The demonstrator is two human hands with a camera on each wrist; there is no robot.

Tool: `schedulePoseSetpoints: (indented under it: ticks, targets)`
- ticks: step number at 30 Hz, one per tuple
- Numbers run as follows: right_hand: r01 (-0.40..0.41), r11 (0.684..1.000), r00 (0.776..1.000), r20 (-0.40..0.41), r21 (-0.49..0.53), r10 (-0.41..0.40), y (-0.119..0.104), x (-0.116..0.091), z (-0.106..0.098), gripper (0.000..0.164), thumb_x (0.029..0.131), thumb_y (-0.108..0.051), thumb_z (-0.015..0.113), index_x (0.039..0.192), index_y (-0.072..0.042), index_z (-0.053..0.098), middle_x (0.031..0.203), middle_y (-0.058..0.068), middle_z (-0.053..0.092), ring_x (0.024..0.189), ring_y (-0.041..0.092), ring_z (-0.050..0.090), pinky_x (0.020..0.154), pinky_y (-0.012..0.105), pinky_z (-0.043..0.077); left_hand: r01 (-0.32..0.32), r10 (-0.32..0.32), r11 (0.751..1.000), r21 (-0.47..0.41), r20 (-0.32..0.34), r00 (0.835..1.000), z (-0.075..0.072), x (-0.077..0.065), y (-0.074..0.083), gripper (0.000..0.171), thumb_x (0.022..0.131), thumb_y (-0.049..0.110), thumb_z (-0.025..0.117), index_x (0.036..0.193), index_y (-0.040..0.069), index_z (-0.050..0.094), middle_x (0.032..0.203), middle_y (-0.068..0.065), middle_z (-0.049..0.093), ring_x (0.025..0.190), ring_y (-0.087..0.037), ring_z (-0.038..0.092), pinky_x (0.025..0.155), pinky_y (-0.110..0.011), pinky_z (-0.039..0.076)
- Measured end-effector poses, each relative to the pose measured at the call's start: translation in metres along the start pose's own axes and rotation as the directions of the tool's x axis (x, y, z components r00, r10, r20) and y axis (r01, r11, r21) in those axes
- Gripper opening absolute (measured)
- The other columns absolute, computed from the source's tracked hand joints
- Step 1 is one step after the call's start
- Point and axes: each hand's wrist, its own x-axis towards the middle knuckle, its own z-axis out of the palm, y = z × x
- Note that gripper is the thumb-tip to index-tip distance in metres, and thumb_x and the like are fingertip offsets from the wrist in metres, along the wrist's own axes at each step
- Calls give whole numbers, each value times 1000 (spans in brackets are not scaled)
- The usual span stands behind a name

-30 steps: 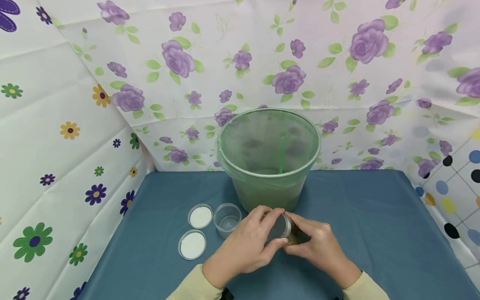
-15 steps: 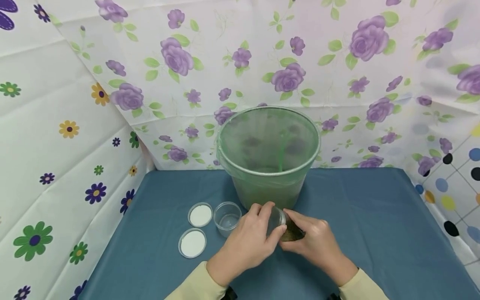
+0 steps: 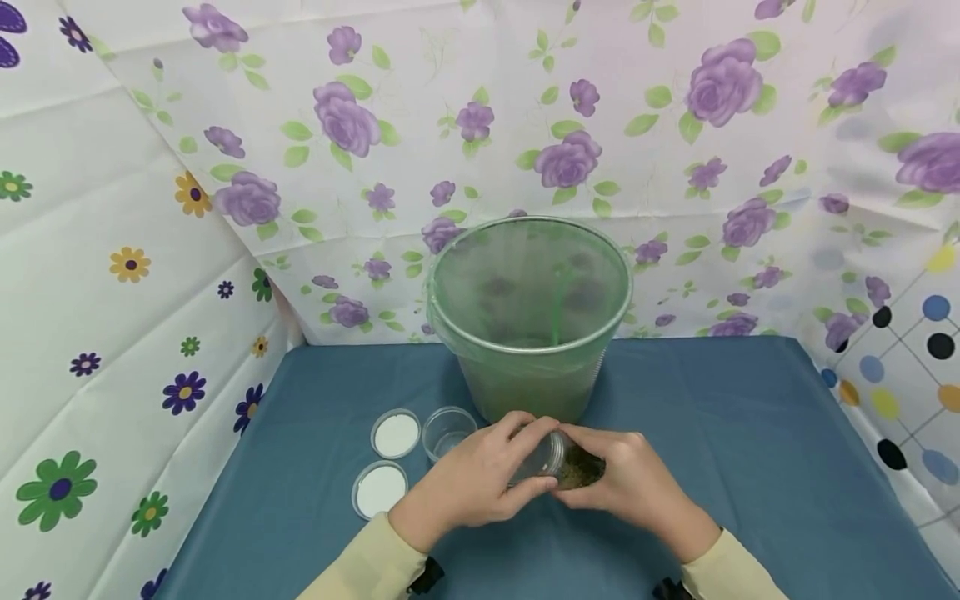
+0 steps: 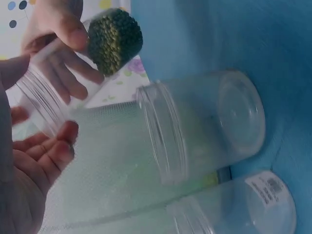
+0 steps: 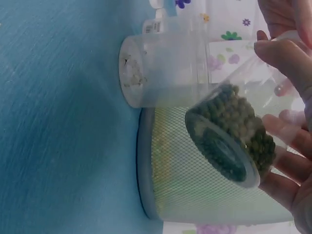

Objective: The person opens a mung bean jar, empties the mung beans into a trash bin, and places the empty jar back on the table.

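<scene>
a clear jar (image 5: 233, 127) of small round green pieces (gathered at its base) tilts above the bench (image 3: 712, 408), in front of the green-lined basket (image 3: 525, 387). the left hand (image 3: 472, 479) curls its fingers round the threaded end; the right hand (image 3: 633, 483) grasps the body. two white-centred lids (image 3: 396, 436) lie left, beside another jar (image 3: 450, 425).

The tablecloth (image 3: 712, 417) is blue, the back curtain (image 3: 420, 167) white with a purple-and-green floral print, the bin liner (image 3: 517, 287) translucent green, the jar (image 3: 555, 457) clear, its grains (image 4: 114, 41) dark green, the lids (image 3: 396, 436) white, the sleeves (image 3: 371, 562) pale yellow
</scene>
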Motion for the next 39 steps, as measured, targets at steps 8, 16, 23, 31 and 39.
schedulePoseSetpoints:
  ticks: [8,16,23,31,39]
  targets:
    - [-8,1000,998,-57,-11,7,2,-3,10,70,68,-46,79,130,-22,57,115,-3,68,92,6,68,72,20,55,63,-63,998,2,19,998,1,-1,6,55,95,48,44,143,23,32,121,0,48,89,-6,57,73,-18,50]
    - [36,999,994,-103,-23,-38,3,-3,13,68,71,-45,77,131,-20,55,114,1,69,92,9,69,72,22,56,113,-113,994,-1,21,993,0,3,10,53,95,48,44,142,26,33,113,0,50,77,-4,53,65,-16,47]
    - [57,997,983,-170,-61,-67,-2,-3,17,66,72,-42,77,129,-15,58,114,4,68,91,14,70,71,24,56,221,-221,975,13,15,975,-1,4,18,53,95,54,38,139,24,35,110,-2,51,74,-8,55,63,-20,49]
    - [64,983,967,-233,-172,-104,-4,-4,25,65,72,-44,76,123,-6,62,113,7,69,92,19,70,71,29,57,444,-443,895,-41,49,895,2,9,27,61,93,61,32,135,18,40,102,-8,53,68,-13,55,57,-23,46]
    - [35,982,981,-183,-185,-69,-1,-1,25,69,67,-45,81,122,-9,63,110,6,70,87,15,70,69,27,57,510,-504,851,-128,75,860,6,12,18,64,91,64,35,133,16,44,109,-9,58,81,-17,62,62,-27,50]
